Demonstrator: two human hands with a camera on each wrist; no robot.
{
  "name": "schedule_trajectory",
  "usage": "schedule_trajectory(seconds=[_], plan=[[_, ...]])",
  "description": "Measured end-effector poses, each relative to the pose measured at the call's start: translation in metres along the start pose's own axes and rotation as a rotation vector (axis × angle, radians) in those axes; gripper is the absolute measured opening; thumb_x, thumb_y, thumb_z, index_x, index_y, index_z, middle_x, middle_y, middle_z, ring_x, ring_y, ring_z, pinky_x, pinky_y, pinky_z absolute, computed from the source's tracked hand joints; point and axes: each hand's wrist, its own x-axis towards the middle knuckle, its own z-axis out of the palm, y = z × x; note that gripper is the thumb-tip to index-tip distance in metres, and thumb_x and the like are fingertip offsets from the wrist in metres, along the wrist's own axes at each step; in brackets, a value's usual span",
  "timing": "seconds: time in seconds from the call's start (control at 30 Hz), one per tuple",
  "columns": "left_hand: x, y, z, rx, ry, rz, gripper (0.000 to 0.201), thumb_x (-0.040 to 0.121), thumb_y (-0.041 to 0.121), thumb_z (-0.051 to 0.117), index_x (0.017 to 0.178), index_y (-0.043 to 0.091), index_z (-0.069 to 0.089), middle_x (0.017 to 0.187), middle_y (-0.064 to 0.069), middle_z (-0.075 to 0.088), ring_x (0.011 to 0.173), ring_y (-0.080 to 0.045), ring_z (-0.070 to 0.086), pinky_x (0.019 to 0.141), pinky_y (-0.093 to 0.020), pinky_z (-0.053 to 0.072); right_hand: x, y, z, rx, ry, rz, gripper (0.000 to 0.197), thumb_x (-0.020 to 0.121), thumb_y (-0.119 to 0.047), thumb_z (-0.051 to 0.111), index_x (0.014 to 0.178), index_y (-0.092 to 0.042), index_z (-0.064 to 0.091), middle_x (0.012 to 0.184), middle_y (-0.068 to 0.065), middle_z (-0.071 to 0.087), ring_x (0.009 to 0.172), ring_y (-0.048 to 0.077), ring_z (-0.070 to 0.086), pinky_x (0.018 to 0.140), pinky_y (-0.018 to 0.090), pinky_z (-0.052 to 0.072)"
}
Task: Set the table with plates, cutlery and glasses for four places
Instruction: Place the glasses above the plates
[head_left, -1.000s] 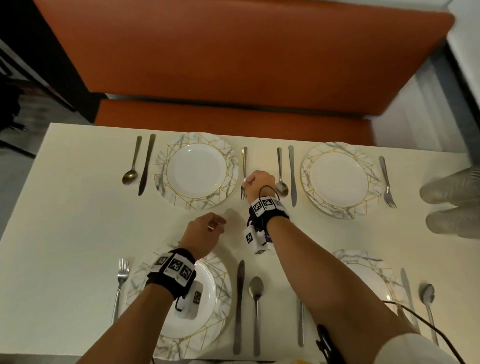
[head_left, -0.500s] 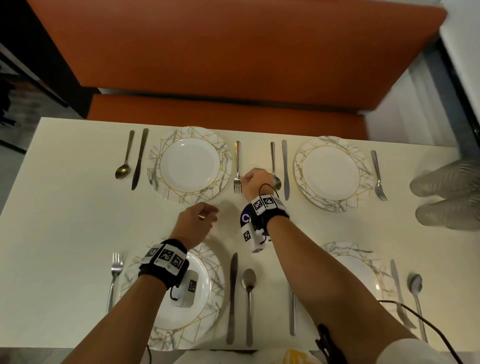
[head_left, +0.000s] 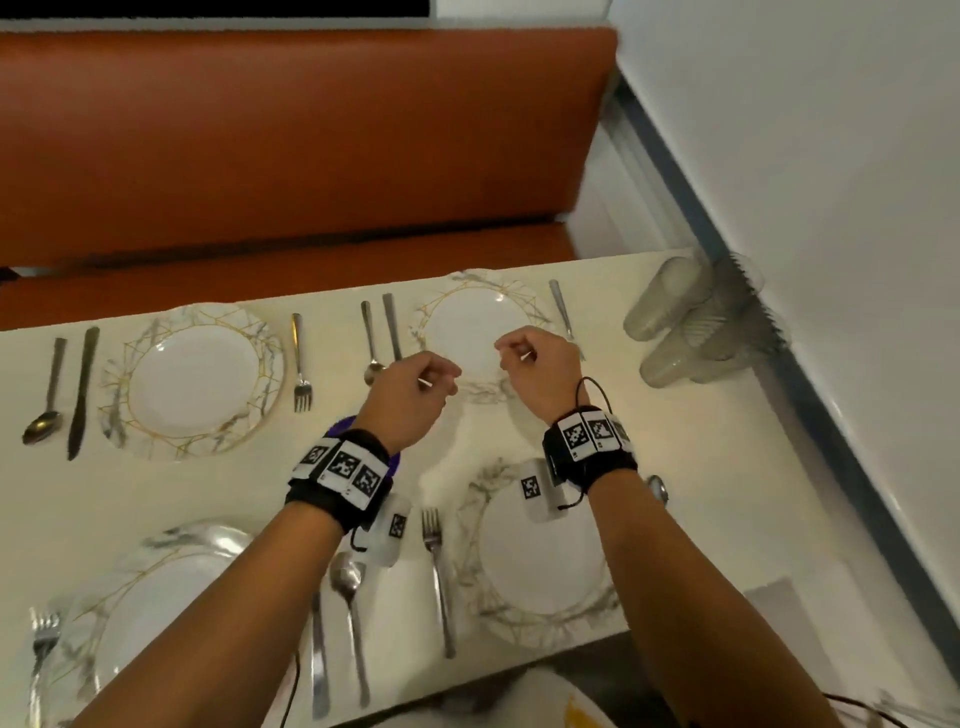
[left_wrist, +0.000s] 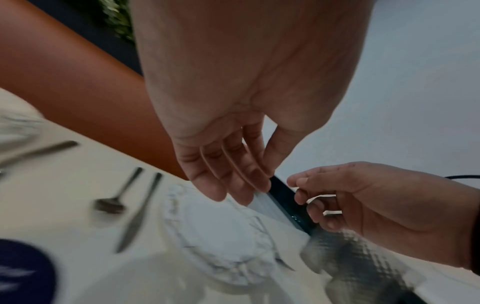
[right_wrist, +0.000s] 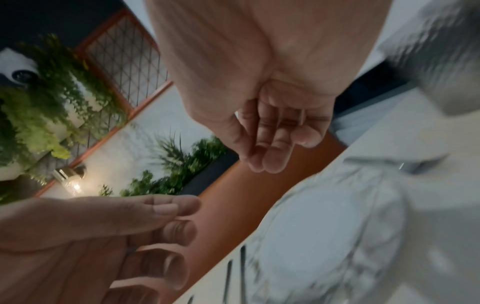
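Observation:
Four marble-rimmed plates lie on the cream table (head_left: 727, 467): far-left plate (head_left: 195, 387), far-right plate (head_left: 475, 322), near-left plate (head_left: 145, 613), near-right plate (head_left: 540, 571). Each has cutlery beside it, such as a fork (head_left: 300, 364), a spoon (head_left: 371, 348) and a knife (head_left: 392, 327). Clear glasses (head_left: 691, 322) lie on their sides by the wall at the table's right edge. My left hand (head_left: 415, 389) and right hand (head_left: 540, 364) hover side by side over the near rim of the far-right plate. Both are loosely curled and hold nothing, as the left hand (left_wrist: 233, 174) and right hand (right_wrist: 272, 144) show in the wrist views.
An orange bench (head_left: 291, 156) runs along the far side of the table. A white wall (head_left: 805, 182) with a dark strip borders the table on the right, right behind the glasses. The table's near edge cuts across the bottom right.
My right hand has left the fork beside the far-left plate. Both hands have moved right to the far-right plate, and the view has swung right toward the glasses.

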Motion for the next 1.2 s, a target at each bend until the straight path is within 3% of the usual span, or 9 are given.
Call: schedule_trajectory(seconds=[0.1, 0.17, 0.27, 0.37, 0.5, 0.67, 0.83, 1.07, 1.2], plan=[[0.016, 0.047, 0.057, 0.060, -0.053, 0.085, 0.017, 0.101, 0.018, 0.058, 0.107, 0.025, 0.072, 0.094, 0.008, 0.074, 0.081, -0.006, 0.069, 0.072, -0.020, 0.053, 0.004, 0.033, -0.070, -0.028, 0.067, 0.014, 0.012, 0.090, -0.013, 0.066, 0.093, -0.019, 0.077, 0.076, -0.012, 0.068, 0.062, -0.001, 0.060, 0.062, 0.006, 0.044], [0.026, 0.077, 0.095, 0.114, -0.069, 0.146, 0.016, 0.100, 0.020, 0.060, 0.107, 0.025, 0.073, 0.098, 0.010, 0.072, 0.085, -0.005, 0.067, 0.073, -0.018, 0.051, 0.007, 0.054, -0.114, -0.061, 0.094, 0.014, 0.012, 0.090, -0.013, 0.066, 0.093, -0.018, 0.076, 0.076, -0.014, 0.066, 0.061, -0.001, 0.057, 0.061, 0.005, 0.042], [0.043, 0.118, 0.151, 0.206, -0.069, 0.250, 0.014, 0.099, 0.020, 0.062, 0.108, 0.024, 0.073, 0.102, 0.009, 0.069, 0.085, -0.006, 0.063, 0.078, -0.018, 0.051, 0.015, 0.085, -0.171, -0.145, 0.137, -0.013, 0.014, 0.089, -0.010, 0.065, 0.094, -0.015, 0.076, 0.084, -0.006, 0.070, 0.069, 0.004, 0.059, 0.067, 0.005, 0.042], [0.063, 0.147, 0.205, 0.321, -0.087, 0.329, 0.019, 0.095, 0.022, 0.067, 0.114, 0.021, 0.070, 0.112, 0.001, 0.062, 0.097, -0.016, 0.062, 0.090, -0.031, 0.052, 0.024, 0.115, -0.219, -0.259, 0.147, -0.019, 0.021, 0.084, -0.015, 0.063, 0.101, -0.018, 0.074, 0.100, -0.001, 0.070, 0.089, 0.015, 0.061, 0.085, 0.030, 0.053], [0.084, 0.169, 0.257, 0.605, -0.075, 0.426, 0.054, 0.084, 0.031, 0.077, 0.135, 0.023, 0.060, 0.134, -0.008, 0.051, 0.122, -0.027, 0.048, 0.100, -0.043, 0.047, 0.038, 0.142, -0.262, -0.563, 0.053, 0.080, 0.053, 0.075, -0.023, 0.068, 0.127, -0.019, 0.057, 0.128, 0.011, 0.054, 0.115, 0.033, 0.046, 0.096, 0.045, 0.045], [0.089, 0.175, 0.295, 0.882, -0.021, 0.447, 0.073, 0.078, 0.037, 0.077, 0.145, 0.029, 0.049, 0.152, -0.012, 0.041, 0.136, -0.035, 0.040, 0.104, -0.050, 0.044, 0.044, 0.167, -0.272, -0.604, -0.089, 0.161, 0.084, 0.079, -0.041, 0.070, 0.149, -0.017, 0.030, 0.151, 0.014, 0.039, 0.133, 0.037, 0.038, 0.107, 0.052, 0.041], [0.095, 0.174, 0.308, 1.069, -0.076, 0.471, 0.089, 0.077, 0.041, 0.079, 0.155, 0.032, 0.037, 0.165, -0.009, 0.028, 0.147, -0.038, 0.027, 0.112, -0.053, 0.036, 0.027, 0.179, -0.271, -0.523, -0.094, 0.144, 0.080, 0.083, -0.026, 0.073, 0.150, -0.012, 0.032, 0.150, 0.014, 0.040, 0.135, 0.034, 0.037, 0.110, 0.048, 0.038], [0.098, 0.173, 0.311, 1.149, -0.091, 0.611, 0.082, 0.074, 0.012, 0.075, 0.150, 0.025, 0.047, 0.152, -0.003, 0.051, 0.137, -0.034, 0.041, 0.107, -0.048, 0.036, 0.007, 0.187, -0.279, -0.486, -0.115, 0.194, 0.089, 0.074, -0.031, 0.079, 0.148, -0.017, 0.032, 0.148, 0.011, 0.037, 0.130, 0.034, 0.039, 0.107, 0.049, 0.041], [0.092, 0.168, 0.309, 1.091, -0.058, 0.619, 0.082, 0.070, 0.025, 0.082, 0.145, 0.019, 0.051, 0.146, -0.005, 0.054, 0.137, -0.032, 0.042, 0.113, -0.047, 0.033, 0.004, 0.187, -0.280, -0.477, -0.135, 0.240, 0.092, 0.071, -0.036, 0.081, 0.148, -0.019, 0.032, 0.144, 0.010, 0.034, 0.127, 0.035, 0.042, 0.104, 0.051, 0.045]])
